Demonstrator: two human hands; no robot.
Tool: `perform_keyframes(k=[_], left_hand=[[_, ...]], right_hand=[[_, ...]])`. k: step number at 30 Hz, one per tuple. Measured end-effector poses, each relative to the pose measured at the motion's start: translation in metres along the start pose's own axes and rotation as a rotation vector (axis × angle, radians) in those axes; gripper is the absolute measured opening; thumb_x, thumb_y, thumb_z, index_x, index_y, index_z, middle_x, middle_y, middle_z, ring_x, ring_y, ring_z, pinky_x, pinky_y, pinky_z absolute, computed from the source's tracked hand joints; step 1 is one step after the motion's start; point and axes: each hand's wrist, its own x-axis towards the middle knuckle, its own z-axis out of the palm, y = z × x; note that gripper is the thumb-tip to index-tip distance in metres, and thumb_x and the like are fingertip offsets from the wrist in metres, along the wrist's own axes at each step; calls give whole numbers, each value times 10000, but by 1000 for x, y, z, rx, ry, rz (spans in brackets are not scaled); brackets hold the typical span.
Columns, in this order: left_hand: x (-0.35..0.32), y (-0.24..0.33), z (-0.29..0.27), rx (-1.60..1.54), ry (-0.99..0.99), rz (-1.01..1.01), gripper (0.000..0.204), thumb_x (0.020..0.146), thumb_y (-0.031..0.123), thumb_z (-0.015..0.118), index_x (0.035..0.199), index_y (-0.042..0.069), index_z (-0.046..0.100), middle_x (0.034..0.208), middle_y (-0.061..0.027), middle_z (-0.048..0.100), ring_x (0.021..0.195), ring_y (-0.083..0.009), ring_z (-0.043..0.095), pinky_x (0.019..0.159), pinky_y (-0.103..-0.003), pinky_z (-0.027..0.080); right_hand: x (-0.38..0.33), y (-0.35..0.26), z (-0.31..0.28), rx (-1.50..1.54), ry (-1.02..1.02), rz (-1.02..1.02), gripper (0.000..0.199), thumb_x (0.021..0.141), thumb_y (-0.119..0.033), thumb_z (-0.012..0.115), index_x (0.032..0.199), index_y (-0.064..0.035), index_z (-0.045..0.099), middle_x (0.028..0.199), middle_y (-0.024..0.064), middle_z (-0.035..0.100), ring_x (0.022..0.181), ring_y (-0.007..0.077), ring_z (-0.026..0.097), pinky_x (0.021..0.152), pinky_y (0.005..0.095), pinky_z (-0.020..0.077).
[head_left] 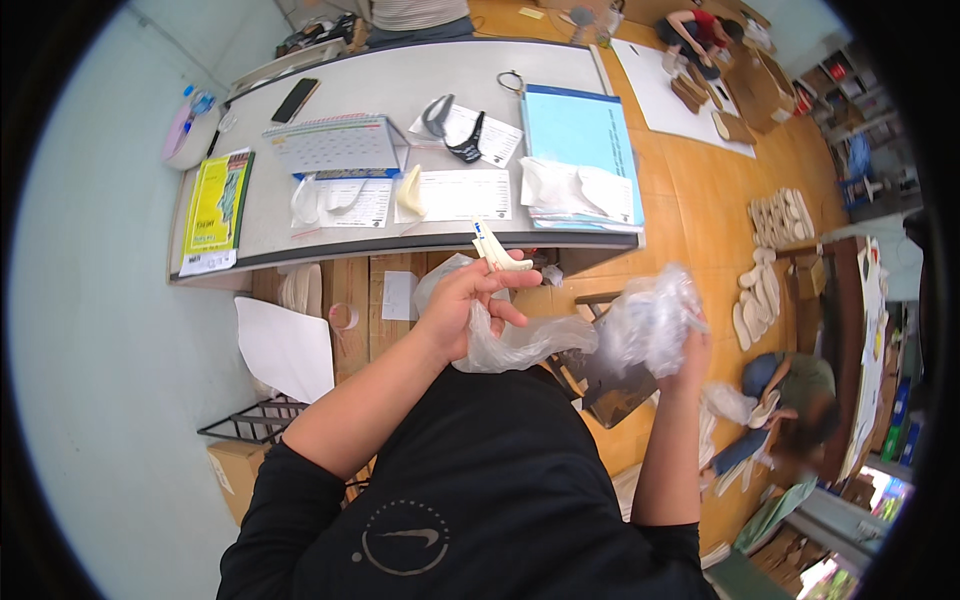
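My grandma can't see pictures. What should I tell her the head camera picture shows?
The camera wearer's left hand holds a small curved cream piece, with thin clear plastic just below, while the right hand grips a crumpled plastic bundle. Beyond them stands a grey desk with a phone, a calendar and a blue folder.
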Motion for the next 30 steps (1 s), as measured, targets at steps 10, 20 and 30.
perform_keyframes(k=[10,20,30], left_hand=[[28,-30,33,-156,-182,-112,501,1040,410,288,1442,114,337,665,-63,635,464,-174,585,415,-292,444],[44,-43,79,-340,-273,-83,459,1048,422,223,1460,246,325,599,-17,502,399,-121,424,409,-290,386],[45,-36,98,-338,-439,-13,458,1053,381,220,1463,213,339,616,-3,553,448,-92,512,452,-250,463]], right_hand=[[20,116,-171,-653,339,355,179,903,-173,589,944,1,596,817,68,628,676,150,599,517,300,507],[20,267,-279,-658,670,166,396,783,-330,736,796,42,602,737,148,654,687,234,643,639,362,514],[43,297,-297,-593,768,220,361,762,-337,734,865,-2,647,829,178,688,795,291,669,779,380,511]])
